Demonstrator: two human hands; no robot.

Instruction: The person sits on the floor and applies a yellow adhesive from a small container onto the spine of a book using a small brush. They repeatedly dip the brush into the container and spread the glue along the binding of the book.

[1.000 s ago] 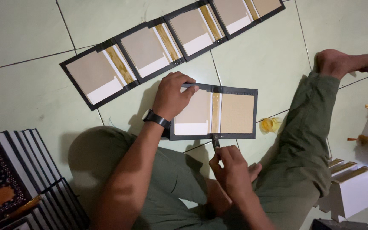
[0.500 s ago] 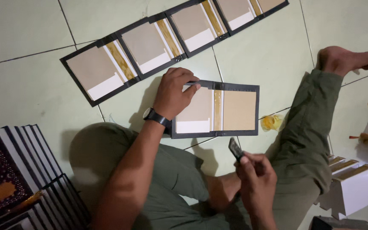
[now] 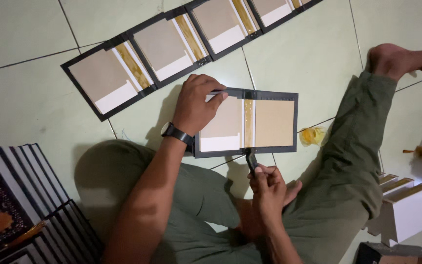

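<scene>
The left hand (image 3: 197, 103) is pressing curled fingers on the open black-bordered book cover (image 3: 246, 122) while the right hand (image 3: 267, 185) is pinching a small dark tool (image 3: 251, 159) at its lower edge, near finished covers (image 3: 172, 49) laid out beyond.

A black border is seen around the open book cover (image 3: 250, 122), with tan boards, white strips and a gold patterned spine band. The same colours are repeated on the row of covers (image 3: 172, 44). The floor tiles (image 3: 20, 29) are pale green. Olive green trousers (image 3: 338, 186) and a black wristwatch (image 3: 174, 132) are worn. Dark ornamented covers with gold and red motifs are shown on the stacked books (image 3: 6, 205).
</scene>
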